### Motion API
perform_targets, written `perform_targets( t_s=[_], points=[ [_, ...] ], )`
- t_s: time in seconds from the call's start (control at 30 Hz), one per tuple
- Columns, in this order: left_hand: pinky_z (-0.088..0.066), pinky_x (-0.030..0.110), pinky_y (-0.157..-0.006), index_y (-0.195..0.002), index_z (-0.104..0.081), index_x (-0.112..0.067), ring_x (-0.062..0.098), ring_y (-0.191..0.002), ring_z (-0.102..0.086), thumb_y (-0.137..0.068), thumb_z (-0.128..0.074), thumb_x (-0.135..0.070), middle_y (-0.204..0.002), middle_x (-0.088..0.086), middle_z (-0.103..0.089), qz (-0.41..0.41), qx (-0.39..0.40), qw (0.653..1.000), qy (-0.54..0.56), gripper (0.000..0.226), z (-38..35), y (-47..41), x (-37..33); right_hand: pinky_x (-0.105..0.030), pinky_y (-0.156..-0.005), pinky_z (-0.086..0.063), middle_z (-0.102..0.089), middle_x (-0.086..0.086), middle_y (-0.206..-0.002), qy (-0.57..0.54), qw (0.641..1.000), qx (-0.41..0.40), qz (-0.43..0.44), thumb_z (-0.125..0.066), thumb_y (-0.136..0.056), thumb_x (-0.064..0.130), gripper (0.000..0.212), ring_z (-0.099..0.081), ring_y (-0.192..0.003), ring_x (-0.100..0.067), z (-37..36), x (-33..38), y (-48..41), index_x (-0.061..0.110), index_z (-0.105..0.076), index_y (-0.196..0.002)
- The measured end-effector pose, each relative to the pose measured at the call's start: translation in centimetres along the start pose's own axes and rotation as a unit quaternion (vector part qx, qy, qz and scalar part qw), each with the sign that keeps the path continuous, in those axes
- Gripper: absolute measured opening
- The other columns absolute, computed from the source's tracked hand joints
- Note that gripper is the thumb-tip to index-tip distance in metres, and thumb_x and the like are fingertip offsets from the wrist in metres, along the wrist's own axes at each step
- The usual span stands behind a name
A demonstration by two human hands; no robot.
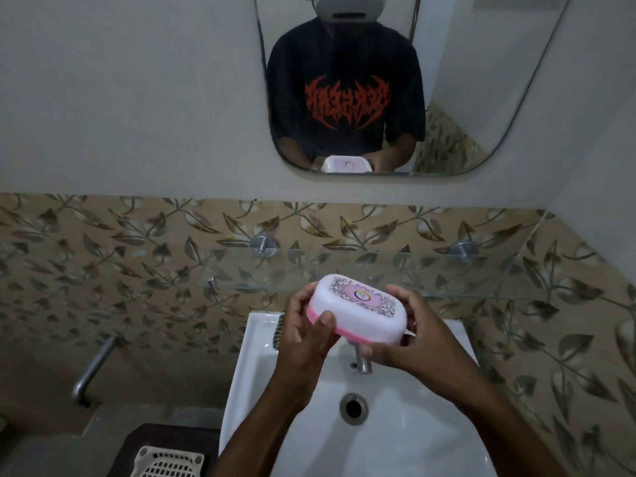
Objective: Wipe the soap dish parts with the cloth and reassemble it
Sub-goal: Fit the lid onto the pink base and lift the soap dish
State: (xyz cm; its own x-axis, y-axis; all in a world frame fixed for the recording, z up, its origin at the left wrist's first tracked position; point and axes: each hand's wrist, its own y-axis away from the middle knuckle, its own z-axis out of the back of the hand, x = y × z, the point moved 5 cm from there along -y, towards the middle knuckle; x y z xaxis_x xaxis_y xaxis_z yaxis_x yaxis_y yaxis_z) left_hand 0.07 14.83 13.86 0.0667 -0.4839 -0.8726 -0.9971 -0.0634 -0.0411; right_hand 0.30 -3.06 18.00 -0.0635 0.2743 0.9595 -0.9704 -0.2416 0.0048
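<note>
Soap dish (359, 309): closed, white lid with pink printed panel sitting on pink base; tilting, lid facing up; being held between both hands above sink (423, 438).
Left hand (306, 342): fingers wrapping the dish's left end, thumb pressing on lid edge.
Right hand (409, 333): fingers curling round the right end, gripping.
Tap (362, 363): showing just below the fingers.
Drain (353, 409): lying nearer than both wrists.
Glass shelf (481, 270): running just beyond the fingertips.
Mirror (481, 98): hanging above, reflecting dish and person.
Basket (168, 463): sitting low, left of left forearm.
</note>
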Motion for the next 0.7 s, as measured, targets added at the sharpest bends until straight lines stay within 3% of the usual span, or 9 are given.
perform_targets(
  t_s=[0.07, 0.17, 0.23, 0.33, 0.5, 0.63, 0.7],
  points=[
    [-0.056, 0.036, -0.084, -0.128, -0.05, -0.017, 0.026, -0.118, -0.062, -0.064, -0.084, -0.049, -0.128, 0.006, -0.064, -0.038, 0.023, 0.995, -0.092, 0.079, -0.1, -0.7, -1.0, -0.025, -0.078, -0.057, -0.059, 0.01, -0.125, -0.003, 0.999, -0.023, 0.03, -0.094, -0.043, 0.038, 0.085, -0.063, -0.104, -0.001, 1.4, 0.5, -0.5, 0.044, -0.051, -0.117],
    [-0.054, 0.033, -0.092, -0.124, -0.054, -0.014, 0.02, -0.117, -0.063, -0.064, -0.084, -0.037, -0.124, 0.004, -0.067, -0.072, 0.064, 0.977, -0.192, 0.071, -0.5, -2.4, -2.5, -0.025, -0.082, -0.056, -0.054, 0.001, -0.131, 0.016, 0.996, -0.036, 0.081, -0.095, -0.043, 0.033, 0.088, -0.062, -0.111, -0.007, 3.4, 1.3, -1.6, 0.037, -0.055, -0.122],
    [-0.054, 0.032, -0.095, -0.12, -0.056, -0.019, 0.014, -0.116, -0.064, -0.062, -0.085, -0.034, -0.123, -0.002, -0.067, -0.089, 0.08, 0.958, -0.262, 0.067, -1.0, -3.8, -3.3, -0.023, -0.082, -0.055, -0.055, 0.002, -0.131, 0.045, 0.993, -0.047, 0.094, -0.093, -0.043, 0.034, 0.095, -0.062, -0.111, -0.006, 4.6, 1.4, -2.8, 0.03, -0.054, -0.129],
    [-0.053, 0.032, -0.097, -0.124, -0.057, -0.021, 0.007, -0.114, -0.064, -0.063, -0.09, -0.025, -0.124, -0.007, -0.067, -0.12, 0.084, 0.929, -0.339, 0.07, -1.7, -5.7, -4.2, -0.03, -0.088, -0.056, -0.061, 0.009, -0.126, 0.081, 0.99, -0.068, 0.094, -0.091, -0.044, 0.034, 0.098, -0.063, -0.11, -0.005, 6.0, 1.1, -5.0, 0.027, -0.051, -0.133],
    [-0.051, 0.014, -0.091, -0.13, -0.059, -0.015, 0.001, -0.108, -0.064, -0.063, -0.09, -0.028, -0.122, -0.006, -0.067, -0.156, 0.075, 0.878, -0.447, 0.075, -3.0, -8.2, -5.3, -0.029, -0.092, -0.055, -0.064, 0.003, -0.121, 0.105, 0.986, -0.071, 0.109, -0.092, -0.054, 0.008, 0.079, -0.063, -0.108, -0.004, 6.9, 0.4, -8.1, 0.022, -0.057, -0.123],
    [-0.055, 0.026, -0.089, -0.127, -0.062, -0.02, 0.004, -0.104, -0.065, -0.065, -0.089, -0.03, -0.119, -0.006, -0.07, -0.153, 0.082, 0.855, -0.488, 0.068, -3.3, -9.8, -5.0, -0.024, -0.09, -0.054, -0.065, 0.003, -0.119, 0.142, 0.979, -0.075, 0.122, -0.093, -0.052, 0.009, 0.08, -0.064, -0.104, -0.004, 7.1, 0.0, -9.9, 0.013, -0.06, -0.124],
    [-0.054, 0.018, -0.083, -0.127, -0.063, -0.022, 0.004, -0.102, -0.065, -0.066, -0.088, -0.032, -0.117, -0.006, -0.071, -0.156, 0.077, 0.844, -0.508, 0.067, -3.3, -10.4, -4.7, -0.025, -0.09, -0.054, -0.064, 0.003, -0.117, 0.165, 0.975, -0.079, 0.127, -0.094, -0.051, 0.015, 0.081, -0.064, -0.104, -0.005, 7.2, -0.3, -10.5, 0.015, -0.06, -0.124]
  ],
)
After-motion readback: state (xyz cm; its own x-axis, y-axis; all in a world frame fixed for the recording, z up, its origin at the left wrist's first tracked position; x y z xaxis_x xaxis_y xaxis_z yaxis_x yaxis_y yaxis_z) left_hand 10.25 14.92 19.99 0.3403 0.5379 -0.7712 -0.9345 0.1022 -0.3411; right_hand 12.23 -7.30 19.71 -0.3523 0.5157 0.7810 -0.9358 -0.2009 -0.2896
